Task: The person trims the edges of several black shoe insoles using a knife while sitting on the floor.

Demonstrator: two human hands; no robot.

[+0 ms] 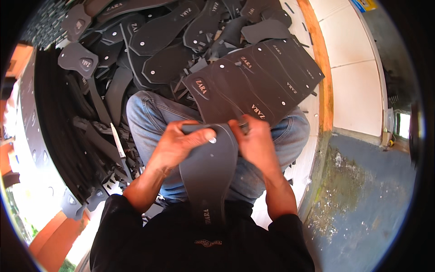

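Observation:
A black sandal sole (206,170), with a pale dot and lettering, stands between my forearms, its narrow end against my shirt. My left hand (176,143) is closed on its wide end, the thumb pressed on top beside the pale dot. At the right edge of that same end is my right hand (256,145), fingers curled and slightly blurred; whether it also holds some small thing is hidden. Just beyond both hands, a black sheet (267,75) marked with sole outlines rests across my right knee and the pile.
Many cut black soles (163,29) and scraps are heaped in front of me. A knife (118,140) with a bright blade stands among the scraps at left, near a stack of dark sheets (56,118). A wooden strip (324,81) borders the tiles at right.

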